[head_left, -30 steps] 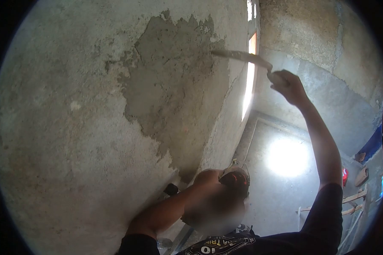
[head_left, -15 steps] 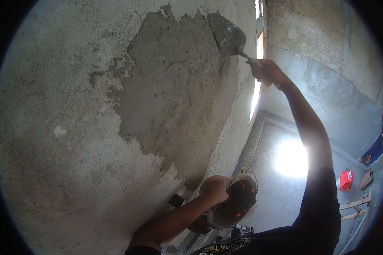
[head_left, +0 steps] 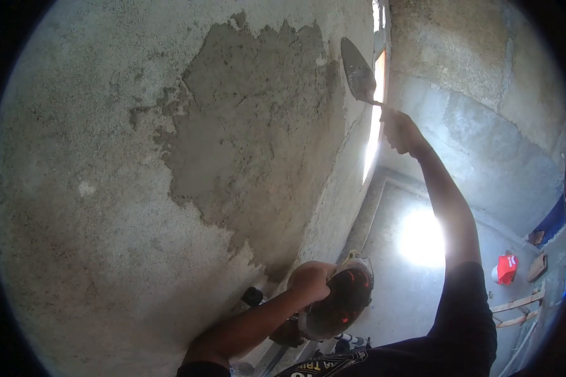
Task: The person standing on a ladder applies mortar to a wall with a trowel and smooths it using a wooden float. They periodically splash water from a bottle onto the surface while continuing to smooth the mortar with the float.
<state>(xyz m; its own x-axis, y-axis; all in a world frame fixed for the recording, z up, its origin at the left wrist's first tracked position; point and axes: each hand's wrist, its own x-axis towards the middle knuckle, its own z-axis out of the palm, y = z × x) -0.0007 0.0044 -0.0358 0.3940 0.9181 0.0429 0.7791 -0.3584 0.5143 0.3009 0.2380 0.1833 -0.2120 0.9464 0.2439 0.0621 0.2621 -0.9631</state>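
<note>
My right hand (head_left: 401,131) is raised at the upper right, closed round the handle of a pointed masonry trowel (head_left: 358,72). The blade, smeared with grey, points up and left near the right end of the wall. Damp grey mortar (head_left: 251,119) covers a ragged patch of the rough wall to the left of the blade. Lower down, my left hand (head_left: 311,281) is closed on the rim of a dark, rounded bowl-like container (head_left: 343,298) with red-orange marks. Its contents are hard to make out.
A bright narrow opening (head_left: 374,135) runs along the wall's right end. Below lies a grey floor (head_left: 390,226) with a strong patch of light. Toward the right are a red-and-white item (head_left: 505,269) and a wooden frame (head_left: 516,308).
My right hand has moved the trowel right and slightly down, off the mortar patch, and the blade has turned narrower to view. My left hand still grips the container.
</note>
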